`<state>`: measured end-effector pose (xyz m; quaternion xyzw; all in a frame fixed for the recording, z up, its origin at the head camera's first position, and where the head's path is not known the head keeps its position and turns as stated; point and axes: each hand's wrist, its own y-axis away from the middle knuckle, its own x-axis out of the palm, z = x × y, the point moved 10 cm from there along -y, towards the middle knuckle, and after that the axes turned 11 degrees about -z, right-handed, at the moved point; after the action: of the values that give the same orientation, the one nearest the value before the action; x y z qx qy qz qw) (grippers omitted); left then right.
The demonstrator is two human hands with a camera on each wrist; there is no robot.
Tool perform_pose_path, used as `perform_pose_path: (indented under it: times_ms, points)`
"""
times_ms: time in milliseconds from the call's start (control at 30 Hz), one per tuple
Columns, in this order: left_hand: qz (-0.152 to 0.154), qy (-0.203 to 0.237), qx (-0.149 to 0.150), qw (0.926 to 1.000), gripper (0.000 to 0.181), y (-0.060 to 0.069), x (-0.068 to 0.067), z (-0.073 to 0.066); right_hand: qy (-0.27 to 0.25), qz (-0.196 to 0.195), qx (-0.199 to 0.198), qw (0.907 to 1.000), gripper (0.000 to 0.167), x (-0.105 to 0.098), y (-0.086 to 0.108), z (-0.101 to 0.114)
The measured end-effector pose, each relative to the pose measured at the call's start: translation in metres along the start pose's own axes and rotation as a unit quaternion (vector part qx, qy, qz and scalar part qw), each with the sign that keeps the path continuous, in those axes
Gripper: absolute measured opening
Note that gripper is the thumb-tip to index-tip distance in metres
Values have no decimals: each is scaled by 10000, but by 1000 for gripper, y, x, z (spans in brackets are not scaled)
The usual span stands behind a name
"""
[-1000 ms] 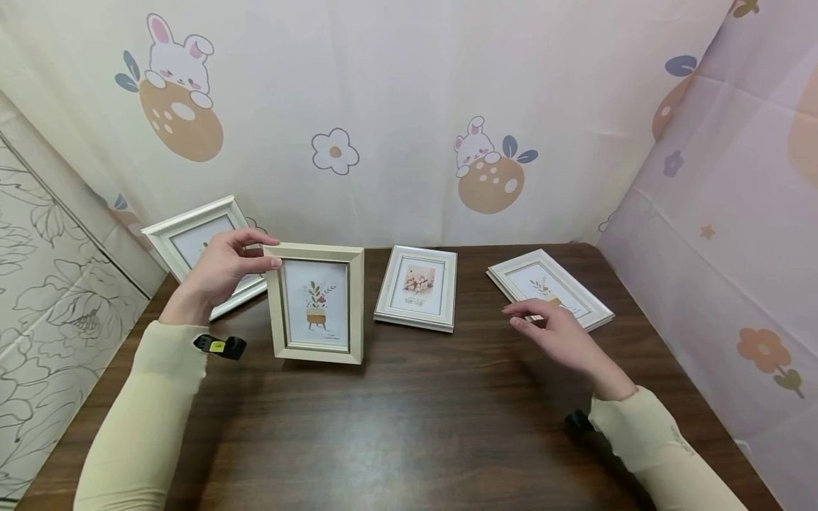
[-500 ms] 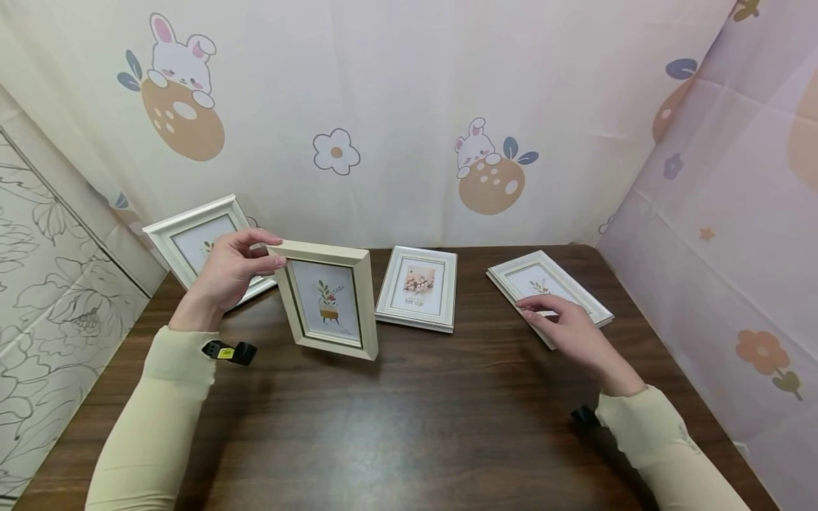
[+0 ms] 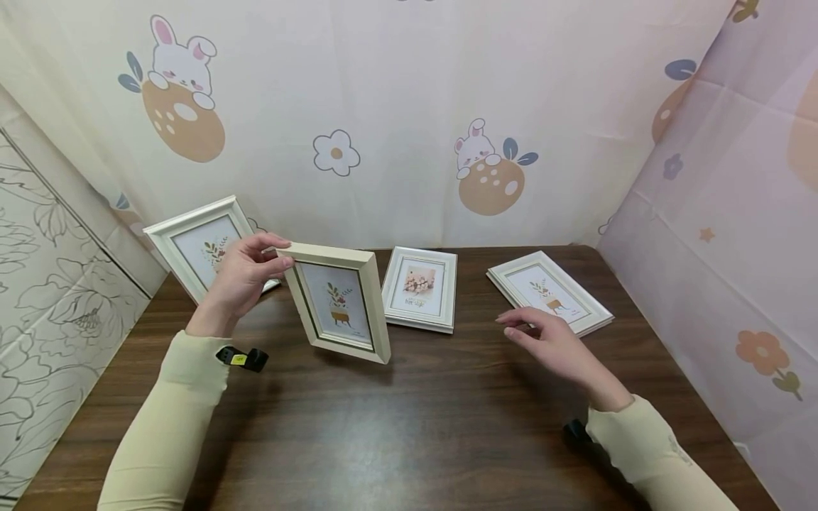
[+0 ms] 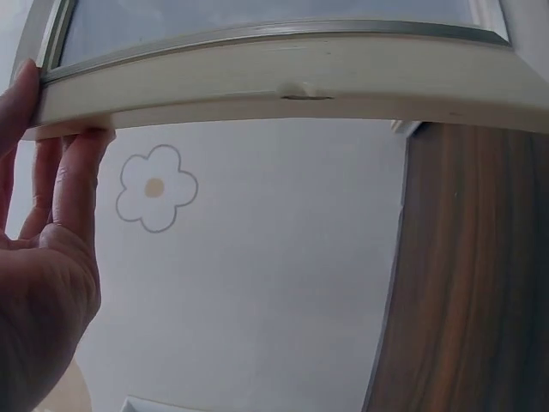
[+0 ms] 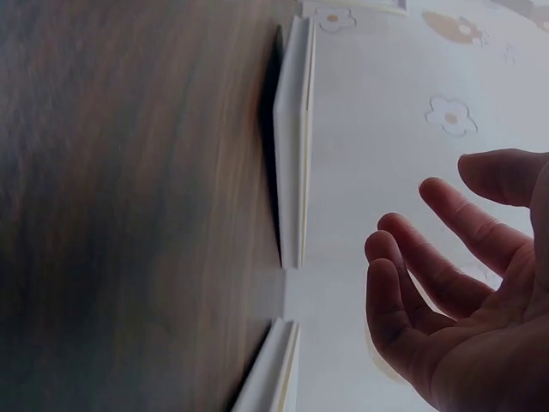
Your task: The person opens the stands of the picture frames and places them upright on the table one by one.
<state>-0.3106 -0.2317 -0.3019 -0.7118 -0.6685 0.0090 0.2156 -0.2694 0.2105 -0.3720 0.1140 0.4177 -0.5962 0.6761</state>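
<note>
My left hand (image 3: 243, 273) pinches the upper left corner of a cream picture frame (image 3: 378, 305), thumb on the front and fingers behind. The frame is tilted, its potted-plant print facing me, and its lower edge appears off the table. In the left wrist view, the frame's cream side (image 4: 257, 81) shows a small dent, with thumb and fingers at one end. My right hand (image 3: 549, 344) hovers over the table, fingers loosely bent and holding nothing. Just beyond it lies a white picture frame (image 3: 578, 291) with a similar plant print.
Another white picture frame (image 3: 185, 245) leans at the back left, partly behind my left hand. A white frame (image 3: 419, 287) with a flower photo lies at the back middle. All are on a dark wooden table (image 3: 409, 440), before a printed curtain (image 3: 396, 85).
My left hand has carried the cream frame to the right, and the frame has turned and tilted. My right hand has shifted slightly and remains without anything in it.
</note>
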Motion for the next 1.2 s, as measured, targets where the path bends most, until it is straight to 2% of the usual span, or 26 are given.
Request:
perform_pose_path:
  times_ms: [167, 333, 500, 767, 1200]
  points:
    - [-93, 199, 57, 9997, 31, 2, 4, 3, -46, 217, -83, 9997, 17, 11, 5, 7]
    - [-161, 325, 184, 9992, 24, 3, 8, 4, -170, 398, -140, 9990, 18, 21, 11, 14]
    - [-128, 556, 249, 9981, 21, 5, 14, 4, -252, 503, -293, 9980, 19, 31, 16, 21]
    - [-145, 835, 317, 9959, 14, 6, 20, 5, -480, 828, -328, 9949, 19, 46, 24, 34]
    - [220, 1453, 468, 9880, 15, 11, 39, 10, -747, 1123, -405, 9900, 19, 59, 33, 49]
